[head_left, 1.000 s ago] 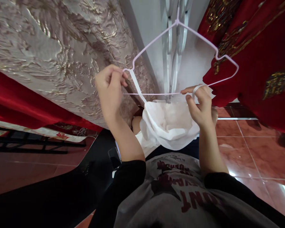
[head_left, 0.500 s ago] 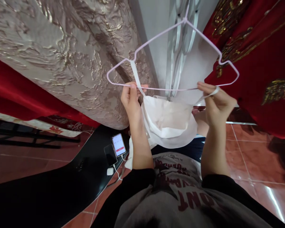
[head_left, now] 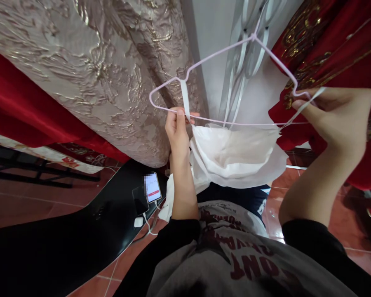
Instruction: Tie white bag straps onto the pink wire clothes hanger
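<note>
A pale lilac clothes hanger [head_left: 221, 53] is held up in front of me, its hook end pointing up and away. My left hand [head_left: 179, 132] is closed on the hanger's bottom bar near its left end. One white strap [head_left: 184, 97] of a white garment [head_left: 235, 150] loops over the left notch and passes by those fingers. The garment hangs below the bar, over my lap. My right hand [head_left: 343, 113] pinches the other strap [head_left: 303, 106] at the hanger's right end, which is partly hidden behind the fingers.
Shiny brocade cloth [head_left: 89, 74] hangs close on the left, red embroidered fabric [head_left: 321, 45] on the right. A lit phone [head_left: 153, 189] and a dark phone [head_left: 140, 200] with white cables lie on a black glossy surface [head_left: 64, 243]. Behind the hanger is pale metal scrollwork [head_left: 239, 86].
My right hand has moved right and up from the bottom bar to the hanger's end, pulling its strap outward. The garment is spread wider. My left hand keeps its hold on the bar.
</note>
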Demonstrator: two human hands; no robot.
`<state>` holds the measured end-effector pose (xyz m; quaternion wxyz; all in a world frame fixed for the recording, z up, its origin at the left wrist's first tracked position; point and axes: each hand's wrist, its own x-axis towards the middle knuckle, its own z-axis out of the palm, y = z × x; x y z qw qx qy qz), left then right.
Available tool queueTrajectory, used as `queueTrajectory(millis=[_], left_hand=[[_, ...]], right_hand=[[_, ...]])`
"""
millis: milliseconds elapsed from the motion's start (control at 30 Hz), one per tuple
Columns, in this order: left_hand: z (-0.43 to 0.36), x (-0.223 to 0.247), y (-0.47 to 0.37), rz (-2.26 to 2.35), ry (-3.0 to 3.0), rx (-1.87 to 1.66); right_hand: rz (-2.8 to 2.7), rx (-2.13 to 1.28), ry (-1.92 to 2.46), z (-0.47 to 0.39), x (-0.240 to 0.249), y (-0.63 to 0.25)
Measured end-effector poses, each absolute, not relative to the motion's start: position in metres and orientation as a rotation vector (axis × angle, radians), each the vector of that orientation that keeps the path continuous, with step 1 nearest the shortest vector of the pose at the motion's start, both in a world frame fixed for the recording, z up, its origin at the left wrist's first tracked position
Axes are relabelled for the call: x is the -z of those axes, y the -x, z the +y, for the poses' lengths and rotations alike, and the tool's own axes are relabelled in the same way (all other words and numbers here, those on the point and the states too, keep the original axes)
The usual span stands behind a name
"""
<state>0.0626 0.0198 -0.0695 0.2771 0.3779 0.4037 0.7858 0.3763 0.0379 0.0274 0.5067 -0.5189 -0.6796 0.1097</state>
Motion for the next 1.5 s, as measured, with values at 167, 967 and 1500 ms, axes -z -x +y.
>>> queueTrajectory(millis=[167, 967, 1500], left_hand=[[0.018, 0.068, -0.061, 1.115, -1.0, -2.068], [-0.027, 0.058, -0.044, 1.113, -1.332, -1.591], [-0.018, 0.044, -0.019, 1.302, -0.938, -2.146]], right_hand=[[-1.746, -0.245, 1.329, 0.033, -0.053, -0.354], [-1.863, -0.196, 0.829, 0.032, 0.073, -0.271], [-1.807, -0.226, 0.815, 0.015, 0.081, -0.255]])
